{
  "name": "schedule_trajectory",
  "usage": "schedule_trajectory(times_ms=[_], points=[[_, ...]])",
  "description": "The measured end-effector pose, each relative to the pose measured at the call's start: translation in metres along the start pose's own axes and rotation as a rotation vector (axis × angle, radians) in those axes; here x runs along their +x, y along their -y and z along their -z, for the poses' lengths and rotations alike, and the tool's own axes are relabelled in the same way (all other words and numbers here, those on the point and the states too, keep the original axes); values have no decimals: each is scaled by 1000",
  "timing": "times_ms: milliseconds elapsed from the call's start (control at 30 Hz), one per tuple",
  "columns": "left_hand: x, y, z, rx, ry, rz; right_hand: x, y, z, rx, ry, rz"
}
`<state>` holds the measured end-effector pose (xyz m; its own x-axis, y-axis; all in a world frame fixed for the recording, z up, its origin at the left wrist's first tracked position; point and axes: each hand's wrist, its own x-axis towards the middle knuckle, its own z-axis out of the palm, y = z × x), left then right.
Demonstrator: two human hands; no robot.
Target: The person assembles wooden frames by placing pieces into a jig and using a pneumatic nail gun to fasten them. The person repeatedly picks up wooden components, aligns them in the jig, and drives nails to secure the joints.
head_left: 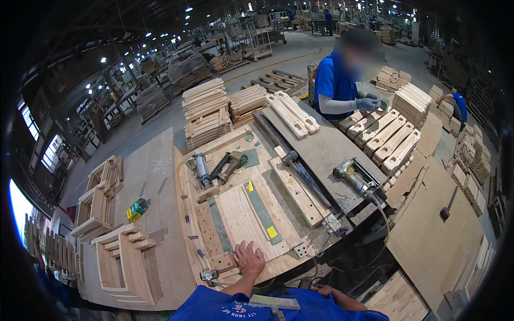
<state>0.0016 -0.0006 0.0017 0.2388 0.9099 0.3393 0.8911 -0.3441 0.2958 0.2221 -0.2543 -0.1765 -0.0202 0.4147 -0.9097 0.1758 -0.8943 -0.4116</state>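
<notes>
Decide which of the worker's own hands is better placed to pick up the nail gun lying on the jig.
Probably the left hand: it rests on the wooden jig, nearest the nail gun. The right hand sits low by the body, off the bench.

You stood in a big woodworking factory hall. Your bench [160, 176] carried a wooden jig [243, 216] with clamps, and two nail guns [230, 165] lay on it. Stacks of cut slats [206, 109] sat on pallets across the concrete floor [300, 53]. Finished frames [126, 259] lay at your left. Rows of ceiling lamps [147, 35] lit racks and other workers [337, 80] at further benches.
</notes>
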Motion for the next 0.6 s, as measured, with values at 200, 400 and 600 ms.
schedule_trajectory(times_ms=[200, 400, 600], points=[[2, -2, 5, 21, 3, -2, 12, -3, -5, 48, 6, -62], [2, -5, 2, 10, -5, -11, -10, 7, 0, 70, -8, -67], [-1, -3, 3, 1, 2, 2, -2, -1, -2, 20, 5, -73]])
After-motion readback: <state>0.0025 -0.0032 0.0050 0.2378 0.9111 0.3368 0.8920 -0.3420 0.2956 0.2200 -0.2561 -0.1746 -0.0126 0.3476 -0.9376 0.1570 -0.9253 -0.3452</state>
